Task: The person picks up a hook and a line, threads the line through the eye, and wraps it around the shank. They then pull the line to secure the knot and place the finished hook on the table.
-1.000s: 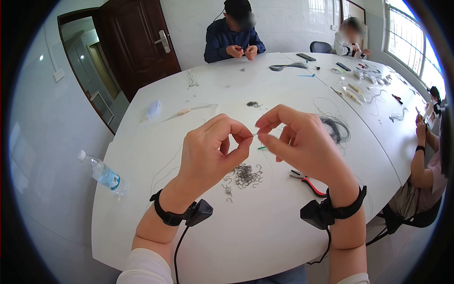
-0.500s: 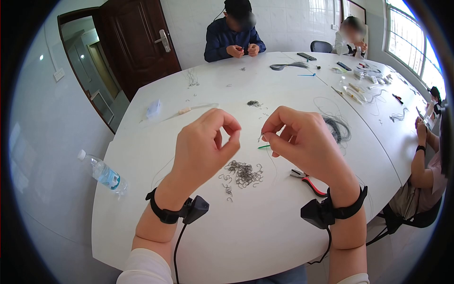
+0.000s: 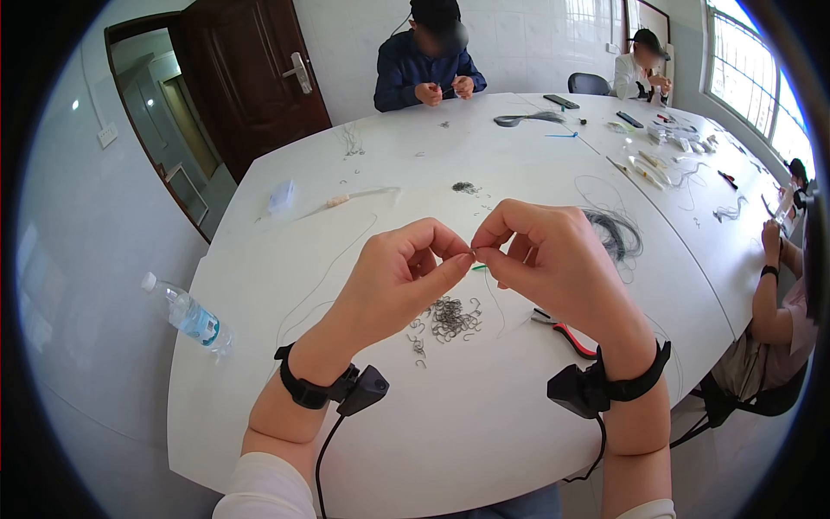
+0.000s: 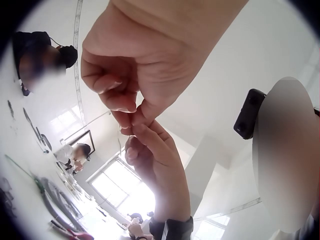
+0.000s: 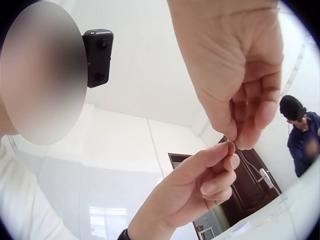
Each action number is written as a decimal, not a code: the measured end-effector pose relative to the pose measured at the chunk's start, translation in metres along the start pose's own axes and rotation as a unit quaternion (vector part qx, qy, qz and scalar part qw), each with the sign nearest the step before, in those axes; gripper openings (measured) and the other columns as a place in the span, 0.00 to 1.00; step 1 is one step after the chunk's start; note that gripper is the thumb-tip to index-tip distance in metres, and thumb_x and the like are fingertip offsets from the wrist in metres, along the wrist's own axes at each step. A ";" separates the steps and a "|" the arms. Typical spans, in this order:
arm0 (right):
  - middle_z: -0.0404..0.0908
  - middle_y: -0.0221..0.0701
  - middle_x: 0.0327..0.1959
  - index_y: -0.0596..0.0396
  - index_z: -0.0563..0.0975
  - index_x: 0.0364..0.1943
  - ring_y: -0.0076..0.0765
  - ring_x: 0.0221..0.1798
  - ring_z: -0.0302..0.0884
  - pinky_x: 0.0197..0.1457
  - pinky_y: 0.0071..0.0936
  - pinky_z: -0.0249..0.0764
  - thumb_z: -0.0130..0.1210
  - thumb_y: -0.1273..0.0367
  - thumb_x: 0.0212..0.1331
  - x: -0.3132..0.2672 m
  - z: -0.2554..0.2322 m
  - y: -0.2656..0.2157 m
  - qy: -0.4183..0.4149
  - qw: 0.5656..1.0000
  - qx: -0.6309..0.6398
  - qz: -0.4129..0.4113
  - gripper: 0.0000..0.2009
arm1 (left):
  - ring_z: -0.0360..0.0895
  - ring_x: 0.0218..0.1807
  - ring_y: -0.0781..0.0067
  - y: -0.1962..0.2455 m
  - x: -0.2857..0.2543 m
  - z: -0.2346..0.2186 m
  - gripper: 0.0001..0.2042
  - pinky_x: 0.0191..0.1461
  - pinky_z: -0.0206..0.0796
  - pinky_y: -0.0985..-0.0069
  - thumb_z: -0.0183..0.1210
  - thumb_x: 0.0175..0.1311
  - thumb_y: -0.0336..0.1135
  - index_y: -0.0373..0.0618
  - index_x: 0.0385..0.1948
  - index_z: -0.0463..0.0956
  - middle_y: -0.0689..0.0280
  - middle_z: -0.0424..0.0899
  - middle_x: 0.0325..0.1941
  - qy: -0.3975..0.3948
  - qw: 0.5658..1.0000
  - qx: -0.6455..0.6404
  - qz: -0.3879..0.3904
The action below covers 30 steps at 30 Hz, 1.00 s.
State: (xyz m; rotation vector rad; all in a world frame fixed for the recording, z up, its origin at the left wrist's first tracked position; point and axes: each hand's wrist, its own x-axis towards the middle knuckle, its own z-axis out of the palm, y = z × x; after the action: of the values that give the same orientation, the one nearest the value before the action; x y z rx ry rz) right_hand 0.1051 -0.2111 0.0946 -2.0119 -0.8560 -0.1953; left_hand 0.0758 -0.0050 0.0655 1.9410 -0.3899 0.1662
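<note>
My left hand (image 3: pixel 393 268) and right hand (image 3: pixel 549 264) meet fingertip to fingertip over the table in the head view, thumb and forefinger pinched on each. The right hand pinches a small fish hook, now almost wholly hidden by the fingers. Between the left fingertips is thin fishing line (image 5: pixel 252 164), trailing away from the pinch in the right wrist view. What lies right at the meeting point is too small to tell. Below the hands lies a pile of loose fish hooks (image 3: pixel 454 320). A green strip (image 3: pixel 479 268) shows just under the right fingertips.
Red-handled pliers (image 3: pixel 572 340) lie beside my right wrist. A coil of dark line (image 3: pixel 616 235) is beyond the right hand. A water bottle (image 3: pixel 194 318) lies at the left edge of the white table (image 3: pixel 415 432). Other people sit around it, with tools and bags at the right.
The hands were together, then parted half a second ago with the hook showing in the right fingertips. Now the left hand has come back right and the fingertips meet again.
</note>
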 end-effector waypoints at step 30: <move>0.85 0.31 0.28 0.54 0.80 0.29 0.35 0.22 0.78 0.27 0.30 0.71 0.62 0.70 0.53 -0.001 0.008 0.003 0.027 0.996 -0.061 -0.059 0.03 | 0.62 0.21 0.93 0.004 -0.002 0.003 0.05 0.25 0.52 0.87 0.65 0.64 0.32 0.42 0.32 0.80 0.77 0.78 0.24 0.061 0.996 0.033 0.051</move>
State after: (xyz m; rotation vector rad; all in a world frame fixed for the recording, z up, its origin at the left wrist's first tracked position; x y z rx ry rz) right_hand 0.1052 -0.2065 0.0874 -2.0610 -0.9481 -0.3761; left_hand 0.0720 -0.0086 0.0676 1.9646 -0.4075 0.3668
